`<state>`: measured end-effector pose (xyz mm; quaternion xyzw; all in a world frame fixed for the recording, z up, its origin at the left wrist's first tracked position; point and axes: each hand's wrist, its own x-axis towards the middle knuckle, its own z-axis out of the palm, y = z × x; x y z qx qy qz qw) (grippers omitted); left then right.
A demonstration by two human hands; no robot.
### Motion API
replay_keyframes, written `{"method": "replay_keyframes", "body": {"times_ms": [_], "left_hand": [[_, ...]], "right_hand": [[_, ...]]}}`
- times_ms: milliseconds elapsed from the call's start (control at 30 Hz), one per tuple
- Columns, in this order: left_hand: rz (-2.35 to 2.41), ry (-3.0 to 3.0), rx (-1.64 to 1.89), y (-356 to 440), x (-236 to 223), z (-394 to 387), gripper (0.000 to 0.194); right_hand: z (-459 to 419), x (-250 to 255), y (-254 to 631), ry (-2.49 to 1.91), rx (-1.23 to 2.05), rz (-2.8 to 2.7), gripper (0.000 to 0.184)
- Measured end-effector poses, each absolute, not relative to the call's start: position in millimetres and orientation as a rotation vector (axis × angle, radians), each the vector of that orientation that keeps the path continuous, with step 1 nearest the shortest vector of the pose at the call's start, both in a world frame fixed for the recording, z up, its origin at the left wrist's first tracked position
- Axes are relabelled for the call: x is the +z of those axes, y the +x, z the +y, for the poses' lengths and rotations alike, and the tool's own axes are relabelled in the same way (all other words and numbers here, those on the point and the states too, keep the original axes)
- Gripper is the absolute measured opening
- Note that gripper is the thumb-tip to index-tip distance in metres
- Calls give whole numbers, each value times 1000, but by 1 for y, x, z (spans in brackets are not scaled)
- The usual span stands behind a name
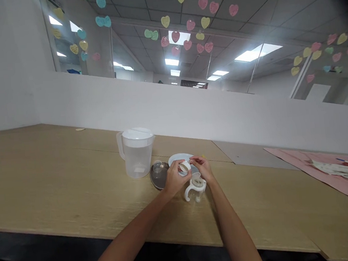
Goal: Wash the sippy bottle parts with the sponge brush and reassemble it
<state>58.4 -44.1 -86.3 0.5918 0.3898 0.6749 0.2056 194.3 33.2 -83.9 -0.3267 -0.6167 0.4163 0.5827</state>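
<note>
My left hand (175, 178) is closed round a small white cup-shaped piece (185, 167), its round opening tilted toward me. Just to its right, my right hand (203, 166) has its fingers bent close to the piece; whether they touch it or pinch something small, I cannot make out. Below the hands stands a clear bottle with white handles (196, 185), its top uncovered. A white plate (176, 157) lies behind the hands. To the left sits a dark round tray (158, 182) with a small clear dome-shaped cover (157, 166) on it.
A big clear pitcher with a white lid (138, 154) stands left of the tray, liquid apparently inside. Far right, a pink cloth (311, 171) carries a patterned fabric (342, 170). A white wall (172, 110) with glass panes rises behind the wooden table (84, 187).
</note>
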Motion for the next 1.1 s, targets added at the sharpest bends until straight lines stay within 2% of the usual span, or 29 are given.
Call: {"method": "replay_keyframes", "body": {"times_ms": [300, 467, 633, 800, 1100], "left_hand": [[1113, 1696, 1844, 57, -92, -41, 38], [987, 1825, 1935, 54, -87, -59, 40], [702, 2391, 1575, 59, -83, -74, 41], [709, 2633, 1491, 66, -88, -72, 37], [760, 2773, 1742, 68, -98, -63, 29]], "right_hand": [[32, -83, 195, -765, 1022, -1458, 26], [28, -78, 201, -702, 1101, -1188, 25], [20, -71, 210, -583, 1261, -1126, 20], [17, -71, 213, -496, 1346, -1164, 18], [15, -70, 216, -304, 1464, -1093, 13]]}}
